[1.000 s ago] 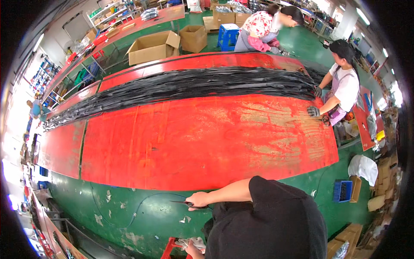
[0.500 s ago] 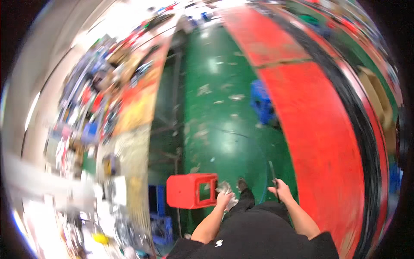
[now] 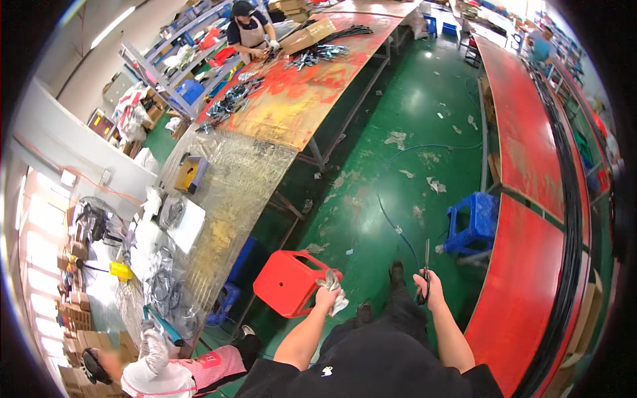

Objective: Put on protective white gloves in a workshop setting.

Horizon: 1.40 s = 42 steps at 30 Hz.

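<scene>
My left hand (image 3: 326, 298) is closed around the leg end of a red plastic stool (image 3: 284, 282), together with a crumpled whitish cloth or glove (image 3: 339, 304). The stool is tilted, its seat facing left and toward me, held off to the left of my legs. In my right hand (image 3: 434, 288) is a pair of scissors (image 3: 426, 251), blades pointing away from me, fingers closed about the dark handles.
A worn table (image 3: 219, 182) runs along the left, with bundled parts (image 3: 232, 104). Red tables (image 3: 521, 265) carrying long black strips (image 3: 569, 265) line the right. A blue stool (image 3: 472, 222) and blue hose (image 3: 391, 222) occupy the green aisle. Co-workers are at far left and lower left.
My view has swung toward the left, bringing the co-workers into sight. The red stool has turned so its seat shows more. Both hands keep their hold.
</scene>
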Each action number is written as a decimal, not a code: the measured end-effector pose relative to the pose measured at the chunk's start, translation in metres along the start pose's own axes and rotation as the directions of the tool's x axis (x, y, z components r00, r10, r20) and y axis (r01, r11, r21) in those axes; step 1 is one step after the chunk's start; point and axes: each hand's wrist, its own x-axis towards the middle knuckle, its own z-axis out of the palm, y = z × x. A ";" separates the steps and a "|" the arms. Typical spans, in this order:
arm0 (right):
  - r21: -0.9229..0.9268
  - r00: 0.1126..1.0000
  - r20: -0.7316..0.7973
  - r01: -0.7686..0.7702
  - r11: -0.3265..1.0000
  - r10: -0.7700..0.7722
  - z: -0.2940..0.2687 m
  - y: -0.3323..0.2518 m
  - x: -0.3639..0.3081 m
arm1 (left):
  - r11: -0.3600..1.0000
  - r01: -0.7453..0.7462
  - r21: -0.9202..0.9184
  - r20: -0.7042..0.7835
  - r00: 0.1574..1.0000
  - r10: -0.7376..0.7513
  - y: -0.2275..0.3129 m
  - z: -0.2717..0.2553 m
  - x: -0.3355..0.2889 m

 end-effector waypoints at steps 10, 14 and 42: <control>-0.210 0.992 0.127 0.026 0.977 0.001 -0.003 -0.113 0.233 | 0.831 0.084 -0.550 -0.201 0.952 -0.229 0.085 0.022 0.080; -0.136 0.978 0.202 0.090 0.987 -0.062 -0.004 -0.150 0.316 | 0.662 -0.093 -0.744 -0.225 0.967 -0.116 0.197 0.023 0.114; -0.474 0.476 0.879 0.863 0.171 0.034 0.746 -0.280 0.496 | 0.307 -0.641 -0.703 -0.689 0.509 -0.515 0.260 -0.210 0.197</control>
